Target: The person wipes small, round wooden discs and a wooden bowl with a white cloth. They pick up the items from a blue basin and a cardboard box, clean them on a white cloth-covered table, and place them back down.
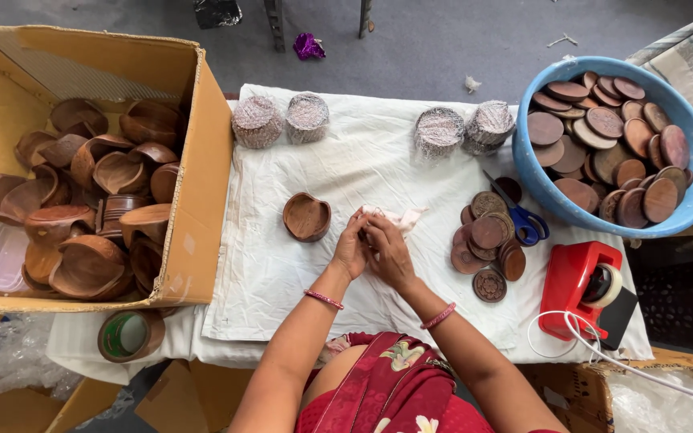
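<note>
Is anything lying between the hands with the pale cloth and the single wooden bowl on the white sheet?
Nothing visible. Both hands, left and right, hold the crumpled pale cloth. The shallow brown wooden bowl sits just to their left, with only bare white sheet between.

The person's arms are bare from the elbows down, with no sleeves in sight. The left hand (350,250) has a thin pink beaded bangle (323,299) around its wrist; the right hand (388,250) has a matching pink bangle (439,316). At six o'clock, a deep red garment (387,393) with pale floral print covers the lap.
</note>
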